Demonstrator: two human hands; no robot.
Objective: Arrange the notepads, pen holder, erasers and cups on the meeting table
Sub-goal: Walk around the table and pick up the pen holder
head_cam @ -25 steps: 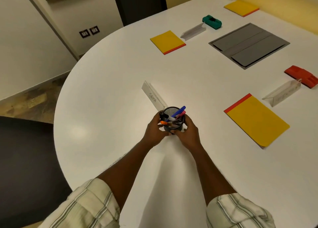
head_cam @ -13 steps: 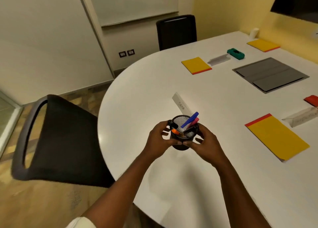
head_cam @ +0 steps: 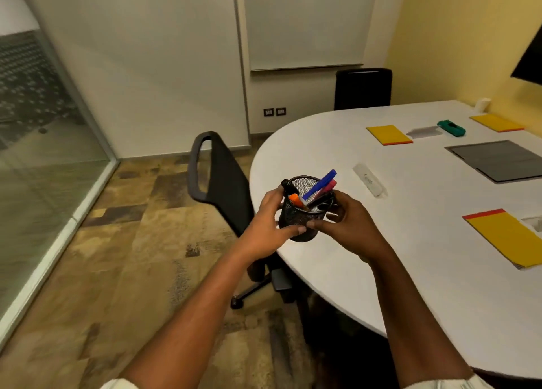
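Observation:
A black mesh pen holder (head_cam: 302, 212) with blue, pink and orange markers is lifted over the left edge of the white meeting table (head_cam: 410, 242). My left hand (head_cam: 267, 224) grips its left side and my right hand (head_cam: 349, 221) grips its right side. Yellow notepads lie on the table: one near right (head_cam: 507, 236), one at the back (head_cam: 388, 134), one far back right (head_cam: 497, 122). A green eraser (head_cam: 451, 127) lies at the back. A white cup (head_cam: 482, 104) stands at the far right edge.
White name tents (head_cam: 369, 179) (head_cam: 425, 131) stand on the table, and a grey panel (head_cam: 495, 159) is set into it. A black office chair (head_cam: 223, 183) sits at the table's left edge; another (head_cam: 363, 88) is at the far end. A glass wall (head_cam: 35, 153) runs along the left.
Both hands have lifted the pen holder off the table and carried it left toward the table's edge. The view has swung up and left, bringing the chair and floor into sight.

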